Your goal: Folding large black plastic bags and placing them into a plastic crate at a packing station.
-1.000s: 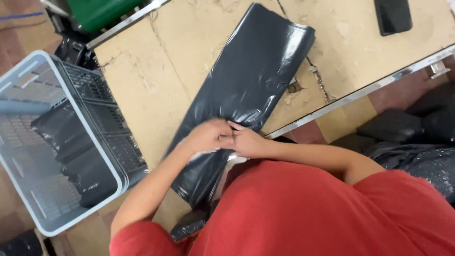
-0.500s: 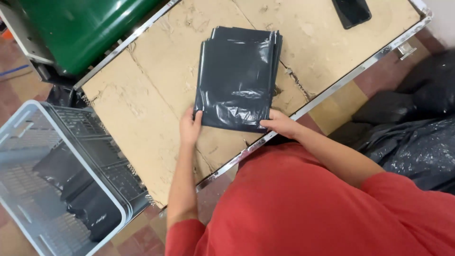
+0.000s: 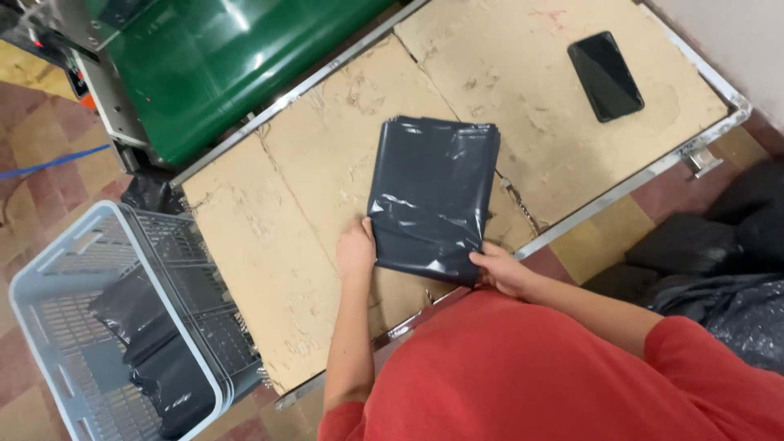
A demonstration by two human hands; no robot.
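Your worktable is topped with worn cardboard inside a metal rim, with a black phone at its far corner, a green bin beyond, and a pale plastic crate holding more dark bags to your left. The folded dark grey plastic bag lies flat near the table's front edge; your left hand presses its near left corner while your right hand pinches the near right corner. It looks light, limp and slick, so judge it best gripped at the folded corners.
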